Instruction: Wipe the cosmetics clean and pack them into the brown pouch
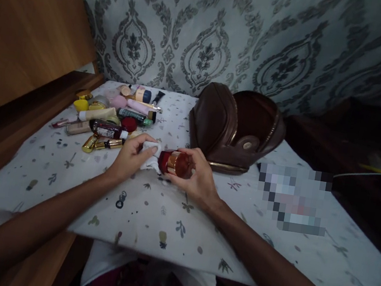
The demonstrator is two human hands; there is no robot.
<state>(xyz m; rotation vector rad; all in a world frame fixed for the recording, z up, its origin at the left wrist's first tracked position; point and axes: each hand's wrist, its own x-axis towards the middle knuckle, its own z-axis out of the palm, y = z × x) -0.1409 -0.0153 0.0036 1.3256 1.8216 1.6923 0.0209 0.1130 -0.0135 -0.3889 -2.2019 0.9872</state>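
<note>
Left hand (134, 154) pinches the cloth (152, 165) between thumb and fingers; right hand (203, 179) curls fingers around the bottle (172, 162), between both hands over the table (146, 213); a loosened right grip could drop it

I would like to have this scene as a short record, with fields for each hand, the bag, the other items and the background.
Left hand: holds a white cloth or tissue
Right hand: holds a red bottle with a gold band
Brown bag: open, beyond the right hand
Other items: dark red bottle, pink tube and more, grouped at left
Surface: printed tablecloth
Background: grey-patterned backdrop
Unclear: pixelated patch at right, contents unreadable
</note>
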